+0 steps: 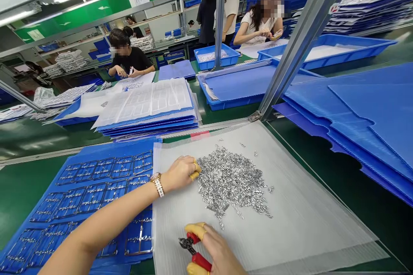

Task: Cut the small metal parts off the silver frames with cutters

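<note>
A heap of small shiny silver metal pieces lies on a translucent white plastic sheet. My left hand, with yellow finger covers and a wristwatch, touches the heap's left edge. Its fingers are pinched together, and whatever is between them is hidden. Below the heap, my right hand, also in yellow finger covers, grips red-handled side cutters; their dark jaws point up and left. Left of the sheet, several metal frames holding small parts lie in rows on a blue plastic sheet.
Beyond my bench a stack of white and blue sheets stands next to a blue tray. A metal post rises at the far corner. Blue sheets are piled at right. Co-workers sit across the bench.
</note>
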The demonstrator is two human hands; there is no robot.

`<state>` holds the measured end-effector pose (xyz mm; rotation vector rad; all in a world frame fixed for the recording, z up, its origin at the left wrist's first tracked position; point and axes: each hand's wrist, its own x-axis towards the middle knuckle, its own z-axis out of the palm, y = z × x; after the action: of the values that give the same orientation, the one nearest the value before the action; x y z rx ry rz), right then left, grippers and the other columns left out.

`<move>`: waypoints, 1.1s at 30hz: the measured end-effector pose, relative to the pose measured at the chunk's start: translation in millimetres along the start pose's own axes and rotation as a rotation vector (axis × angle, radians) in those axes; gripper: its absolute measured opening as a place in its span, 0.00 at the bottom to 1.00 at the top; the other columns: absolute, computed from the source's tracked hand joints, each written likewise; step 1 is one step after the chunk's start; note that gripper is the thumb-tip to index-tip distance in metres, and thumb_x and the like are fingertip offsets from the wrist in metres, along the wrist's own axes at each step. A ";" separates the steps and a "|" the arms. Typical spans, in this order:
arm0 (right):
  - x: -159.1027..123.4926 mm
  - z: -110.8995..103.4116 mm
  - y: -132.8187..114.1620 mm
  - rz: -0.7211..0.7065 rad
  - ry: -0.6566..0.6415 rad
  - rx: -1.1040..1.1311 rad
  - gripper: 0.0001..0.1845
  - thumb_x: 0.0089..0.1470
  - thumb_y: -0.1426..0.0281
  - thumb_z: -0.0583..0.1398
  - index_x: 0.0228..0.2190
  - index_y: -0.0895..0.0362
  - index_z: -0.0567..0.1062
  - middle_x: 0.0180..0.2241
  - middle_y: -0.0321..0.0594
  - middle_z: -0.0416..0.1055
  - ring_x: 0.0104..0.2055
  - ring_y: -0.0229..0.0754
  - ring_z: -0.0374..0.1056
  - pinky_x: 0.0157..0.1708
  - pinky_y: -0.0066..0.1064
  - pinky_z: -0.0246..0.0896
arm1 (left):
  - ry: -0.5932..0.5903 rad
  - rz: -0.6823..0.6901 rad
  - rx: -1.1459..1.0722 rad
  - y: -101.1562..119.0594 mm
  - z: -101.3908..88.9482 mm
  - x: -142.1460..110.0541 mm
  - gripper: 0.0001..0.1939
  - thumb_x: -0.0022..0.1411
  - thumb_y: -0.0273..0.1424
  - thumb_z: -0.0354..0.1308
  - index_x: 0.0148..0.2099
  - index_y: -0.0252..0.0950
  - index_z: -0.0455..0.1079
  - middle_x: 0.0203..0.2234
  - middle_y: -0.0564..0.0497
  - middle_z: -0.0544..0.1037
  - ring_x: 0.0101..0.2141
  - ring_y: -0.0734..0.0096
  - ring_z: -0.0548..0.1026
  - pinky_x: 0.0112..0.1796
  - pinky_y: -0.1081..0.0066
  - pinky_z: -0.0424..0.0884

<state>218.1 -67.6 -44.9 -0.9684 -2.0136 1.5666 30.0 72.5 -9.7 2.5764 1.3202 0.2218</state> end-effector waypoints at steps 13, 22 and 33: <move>1.9 16.3 30.7 -0.177 0.061 -0.114 0.31 0.43 0.60 0.66 0.50 0.55 0.69 0.42 0.45 0.69 0.44 0.49 0.65 0.46 0.39 0.60 | -0.028 -0.063 0.131 17.7 12.3 3.2 0.06 0.63 0.30 0.54 0.39 0.39 0.72 0.31 0.49 0.74 0.37 0.65 0.70 0.39 0.66 0.62; 10.1 33.0 53.9 -0.238 0.099 -0.184 0.29 0.43 0.58 0.65 0.47 0.53 0.70 0.39 0.42 0.70 0.39 0.46 0.64 0.41 0.37 0.60 | -0.029 -0.103 0.139 26.5 9.7 5.9 0.06 0.63 0.31 0.54 0.37 0.38 0.72 0.30 0.48 0.74 0.36 0.64 0.70 0.38 0.65 0.61; 1.9 19.7 29.7 -0.211 0.091 -0.151 0.30 0.41 0.65 0.66 0.48 0.53 0.69 0.40 0.42 0.71 0.42 0.47 0.66 0.43 0.37 0.62 | 0.116 -0.189 -0.048 18.1 -1.7 4.3 0.08 0.62 0.30 0.53 0.32 0.37 0.73 0.24 0.50 0.72 0.30 0.69 0.69 0.36 0.68 0.62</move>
<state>211.4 -75.6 -79.1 -0.8338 -2.1174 1.2540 46.1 66.1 -2.9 2.4125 1.5682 0.3685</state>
